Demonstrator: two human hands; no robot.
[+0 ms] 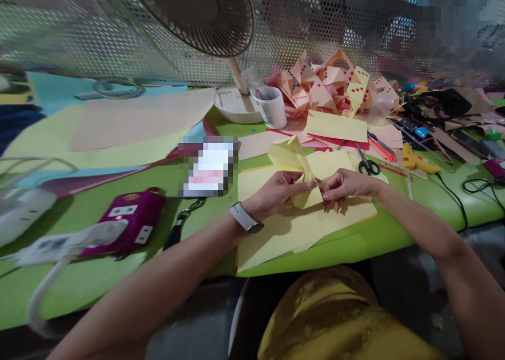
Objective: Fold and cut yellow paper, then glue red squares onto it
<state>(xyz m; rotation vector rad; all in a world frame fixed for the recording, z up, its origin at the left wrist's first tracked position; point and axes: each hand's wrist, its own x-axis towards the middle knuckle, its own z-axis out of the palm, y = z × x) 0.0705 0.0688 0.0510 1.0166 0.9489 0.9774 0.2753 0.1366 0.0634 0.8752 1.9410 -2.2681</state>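
Note:
A folded piece of yellow paper (291,157) stands up over flat yellow sheets (268,239) on the green table. My left hand (282,189) is closed on it, thumb stretched along the paper toward the right. Beside it my right hand (339,185) pinches at the paper's lower right edge, with thumb and forefinger together. The two hands nearly meet at that edge. Whether anything small lies between the right fingertips is too fine to make out. Black scissors (367,164) rest just beyond my right hand.
Behind stand a fan (236,105), a white cup (272,108) and a heap of folded pink paper (323,86). On the right lie a red cutter (381,147) and a yellow glue gun (418,161) with its cord. Leftward are a phone (211,168) and a purple power socket (134,218).

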